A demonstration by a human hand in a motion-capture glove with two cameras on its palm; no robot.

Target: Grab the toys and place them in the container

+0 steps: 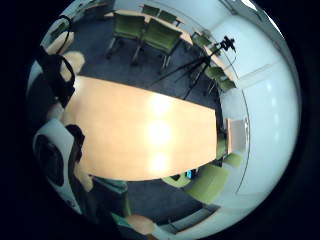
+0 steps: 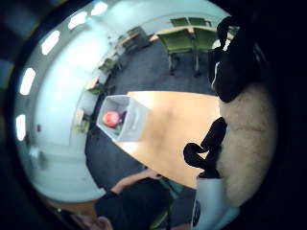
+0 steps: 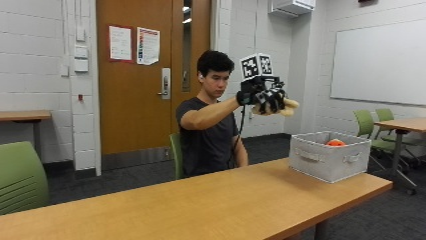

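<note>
My gloved right hand (image 3: 261, 96) is raised to head height, well above the table (image 3: 200, 200), and grips a cream plush toy (image 3: 287, 106) with black parts. The same toy (image 2: 247, 139) lies close against the palm in the thumb side view. A grey fabric container (image 3: 326, 162) stands at the table's right end, below and to the right of the hand. An orange-red toy (image 3: 335, 143) lies inside it. From the palm, the container (image 2: 132, 125) shows far below with the red toy (image 2: 111, 118) in it.
The wooden table top (image 1: 145, 130) shows no other toys. Green chairs (image 1: 160, 35) and a camera tripod (image 1: 200, 65) stand on the carpet beyond it. Another green chair (image 3: 20, 177) is at the near left. The bare hand is out of sight.
</note>
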